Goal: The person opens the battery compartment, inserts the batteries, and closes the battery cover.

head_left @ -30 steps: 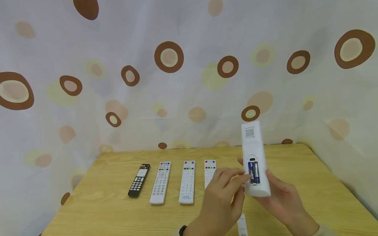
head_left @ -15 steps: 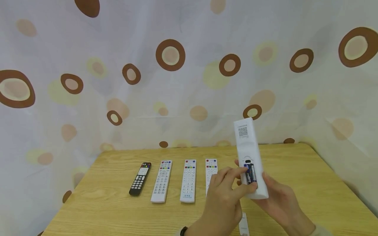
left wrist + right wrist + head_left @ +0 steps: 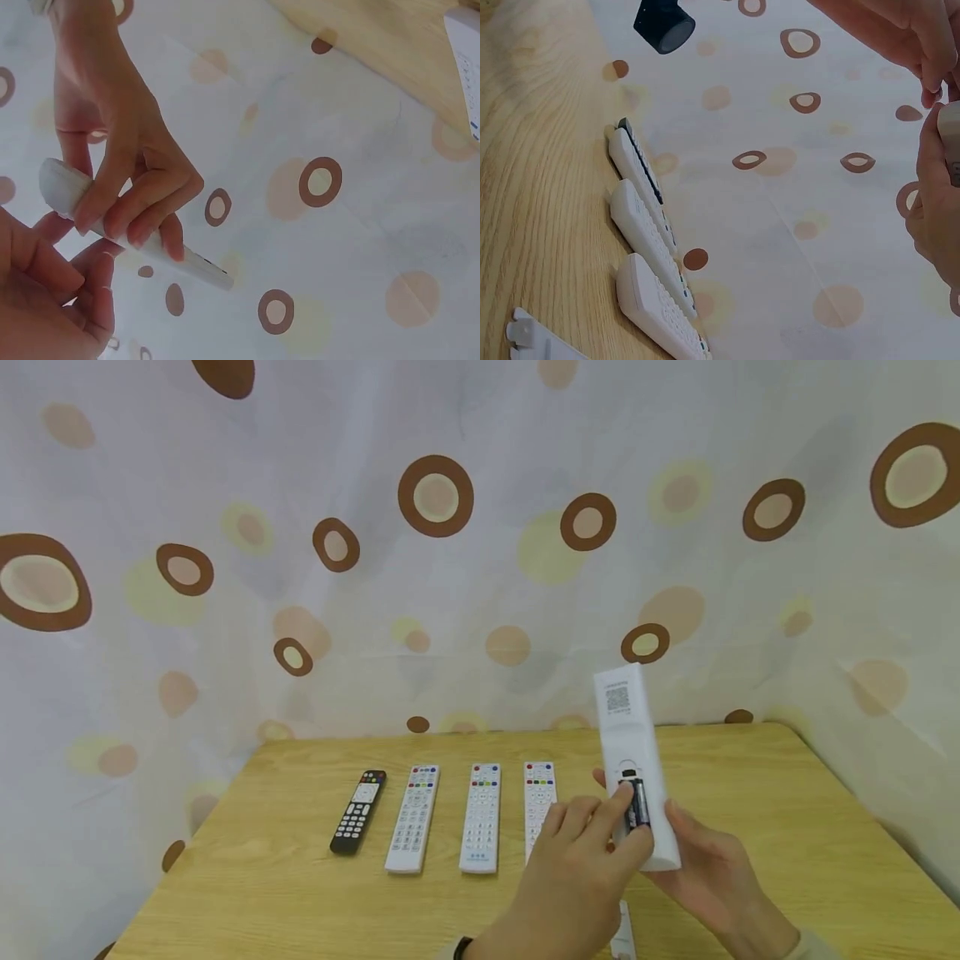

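Observation:
My right hand (image 3: 716, 864) grips a white remote control (image 3: 627, 731) from behind, raised above the table with its back facing me. Near its lower end the battery compartment is uncovered, and dark batteries (image 3: 638, 807) lie in it. My left hand (image 3: 573, 868) reaches in from the left, with index finger and thumb at opposite ends of a battery. Those fingertips partly hide the compartment. In the left wrist view, the right hand's fingers curl over the remote, while the left hand (image 3: 56, 292) is curled close beneath it.
One black remote (image 3: 358, 812) and several white remotes (image 3: 480, 818) lie in a row on the wooden table (image 3: 300, 910). A white battery cover (image 3: 623, 935) lies below the left hand. Behind the table hangs a spotted cloth (image 3: 450, 610).
The left index finger and thumb have moved from the battery's lower side to its two ends. The remote has shifted slightly left and tilted. The head view has drifted a little.

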A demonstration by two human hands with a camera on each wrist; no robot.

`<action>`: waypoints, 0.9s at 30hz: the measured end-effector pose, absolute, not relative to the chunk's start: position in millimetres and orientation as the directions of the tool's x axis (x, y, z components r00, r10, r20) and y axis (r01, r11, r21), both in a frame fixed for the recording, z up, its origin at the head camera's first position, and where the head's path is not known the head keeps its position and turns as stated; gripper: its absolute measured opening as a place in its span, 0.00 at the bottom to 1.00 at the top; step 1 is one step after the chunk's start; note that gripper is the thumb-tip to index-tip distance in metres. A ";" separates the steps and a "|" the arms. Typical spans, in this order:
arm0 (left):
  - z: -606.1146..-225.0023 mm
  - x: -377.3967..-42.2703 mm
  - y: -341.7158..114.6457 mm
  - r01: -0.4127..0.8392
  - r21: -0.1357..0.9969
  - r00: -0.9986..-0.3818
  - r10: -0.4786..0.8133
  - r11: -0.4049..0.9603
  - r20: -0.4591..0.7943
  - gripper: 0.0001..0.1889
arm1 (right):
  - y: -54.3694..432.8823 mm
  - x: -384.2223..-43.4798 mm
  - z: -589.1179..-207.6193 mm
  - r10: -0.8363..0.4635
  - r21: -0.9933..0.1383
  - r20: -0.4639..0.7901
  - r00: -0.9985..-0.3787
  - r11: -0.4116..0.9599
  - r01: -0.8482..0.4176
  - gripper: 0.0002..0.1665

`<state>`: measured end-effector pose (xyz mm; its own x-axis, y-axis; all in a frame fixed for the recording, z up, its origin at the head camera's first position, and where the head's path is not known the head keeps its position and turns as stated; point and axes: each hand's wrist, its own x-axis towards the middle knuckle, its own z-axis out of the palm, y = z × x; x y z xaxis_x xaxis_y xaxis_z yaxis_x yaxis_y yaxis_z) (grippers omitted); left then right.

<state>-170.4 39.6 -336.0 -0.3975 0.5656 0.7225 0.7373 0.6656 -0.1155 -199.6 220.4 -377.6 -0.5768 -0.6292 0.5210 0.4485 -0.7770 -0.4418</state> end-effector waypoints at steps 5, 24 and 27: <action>-334.4 -173.6 36.1 0.753 -0.033 -0.434 0.533 0.657 0.726 0.20 | 216.1 -200.4 -378.3 -0.629 -0.423 0.514 -0.583 -0.778 0.465 0.32; -359.1 -196.4 32.4 0.542 0.139 -0.828 0.499 0.829 0.255 0.07 | 211.6 -205.5 -371.3 -0.606 -0.395 0.555 -0.570 -0.795 0.461 0.30; -383.3 -196.2 46.3 0.659 0.007 -0.750 0.658 0.752 -0.065 0.09 | 210.5 -204.9 -370.8 -0.606 -0.386 0.559 -0.566 -0.794 0.469 0.30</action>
<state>-196.2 46.3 -383.3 -0.7500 0.6582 -0.0653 0.6592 0.7519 0.0075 -204.9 210.5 -370.8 -0.5657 -0.6065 0.5588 0.4695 -0.7939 -0.3864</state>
